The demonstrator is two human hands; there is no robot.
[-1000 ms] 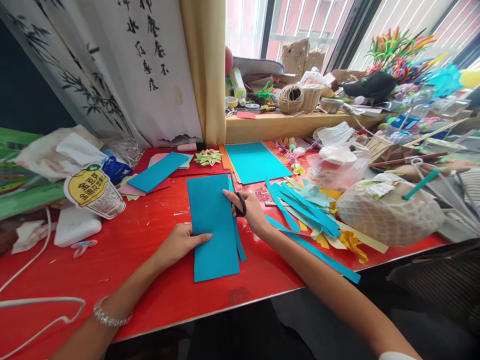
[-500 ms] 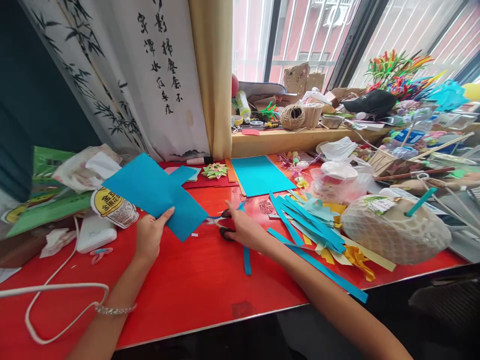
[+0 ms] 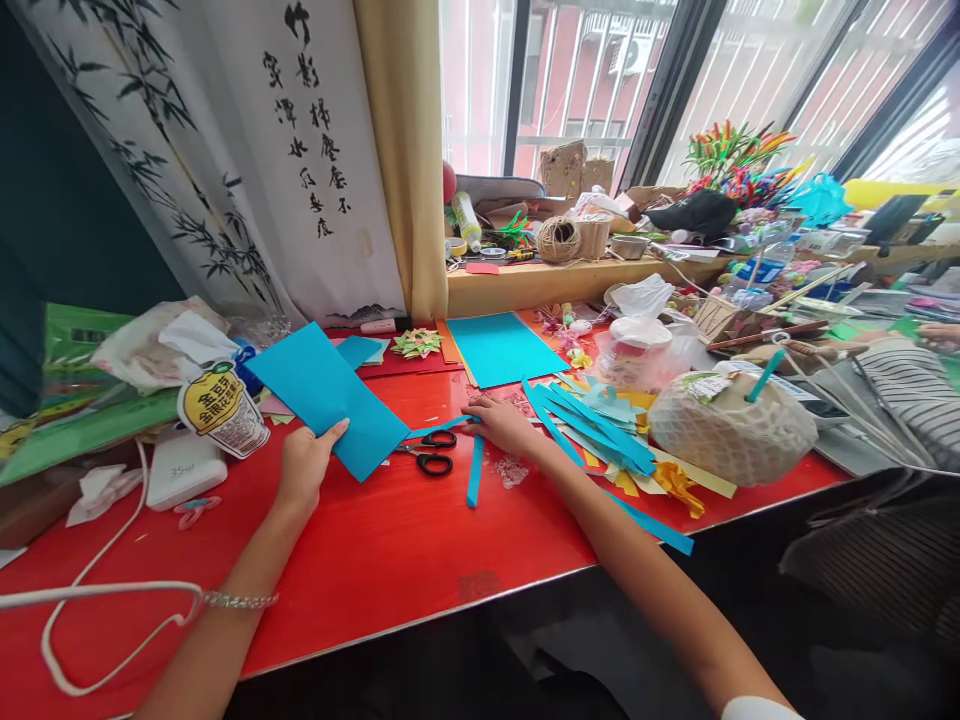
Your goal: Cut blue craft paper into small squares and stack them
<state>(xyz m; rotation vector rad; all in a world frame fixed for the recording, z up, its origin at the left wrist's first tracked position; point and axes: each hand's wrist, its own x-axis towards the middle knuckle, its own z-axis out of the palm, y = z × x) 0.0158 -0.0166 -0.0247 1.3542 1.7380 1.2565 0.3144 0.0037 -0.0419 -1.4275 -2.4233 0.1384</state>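
Observation:
My left hand (image 3: 305, 462) pinches a blue paper sheet (image 3: 330, 400) between thumb and fingers, holding it tilted above the red table. Black-handled scissors (image 3: 435, 452) lie on the table just right of the sheet's lower corner, out of my grasp. My right hand (image 3: 499, 424) is beyond them, its fingers closed on the end of a narrow blue paper strip (image 3: 442, 427) that runs toward the sheet. Another blue strip (image 3: 475, 472) lies below that hand. To its right is a pile of cut blue strips (image 3: 600, 425) with yellow scraps.
A flat blue sheet (image 3: 504, 348) lies at the back by a folded paper flower (image 3: 418, 343). On the right stands a coconut in netting (image 3: 731, 430) with a straw. A white power bank (image 3: 186, 470) and cable are at left. Another person's striped sleeve (image 3: 919, 385) shows far right.
My right hand has let go of the scissors, which now lie on the table, and has closed on a blue strip. The view has turned right, bringing another person's sleeve into sight.

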